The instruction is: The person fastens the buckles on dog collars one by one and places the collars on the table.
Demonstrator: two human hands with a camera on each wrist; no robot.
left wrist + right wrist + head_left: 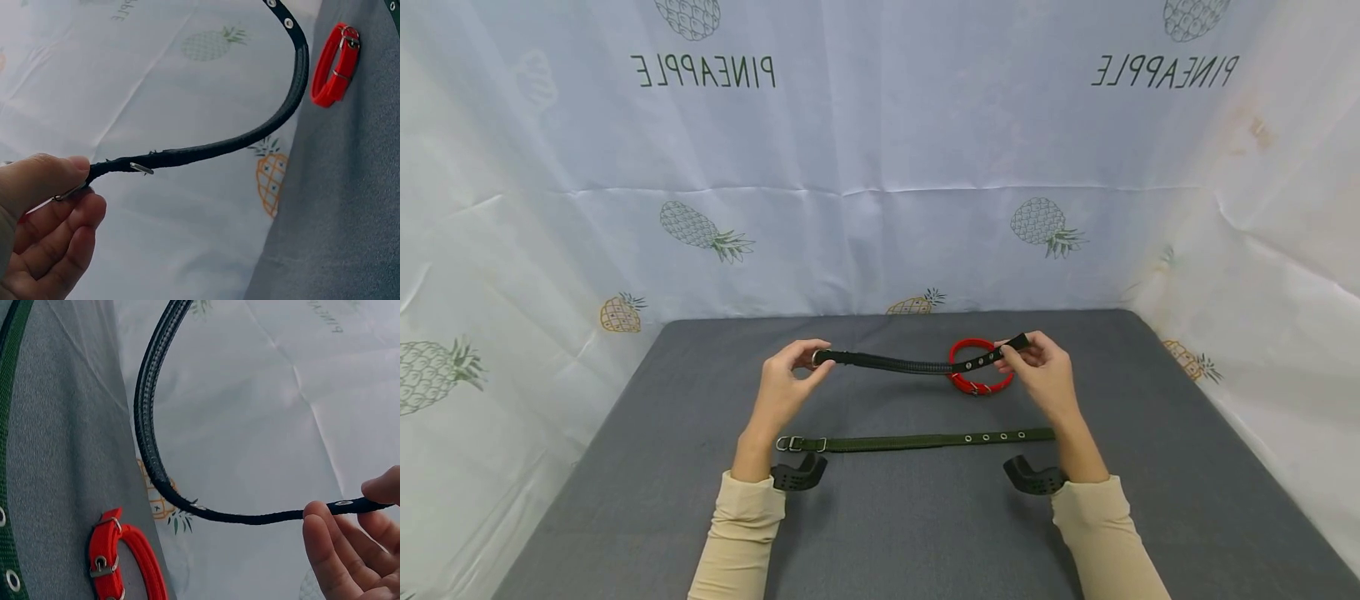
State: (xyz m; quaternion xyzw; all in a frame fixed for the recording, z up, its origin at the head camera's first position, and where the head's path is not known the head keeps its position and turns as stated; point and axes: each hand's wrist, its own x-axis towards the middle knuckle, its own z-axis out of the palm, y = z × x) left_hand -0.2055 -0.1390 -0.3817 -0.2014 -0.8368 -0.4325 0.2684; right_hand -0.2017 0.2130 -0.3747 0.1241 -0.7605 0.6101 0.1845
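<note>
L hand [784, 385] & R hand [1047, 377] grips pinch blk strap [887, 363] nr ends; bkgd cloth [880, 125] reads "PINEAPPLE" x2, mirrored.

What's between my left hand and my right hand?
In the head view, the black collar spans from your left hand to your right hand; the red collar shows partly behind it, near the right hand.

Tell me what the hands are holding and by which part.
A black strap: the left hand pinches it at the end with metal fittings, the right hand at the eyelet end.
</note>
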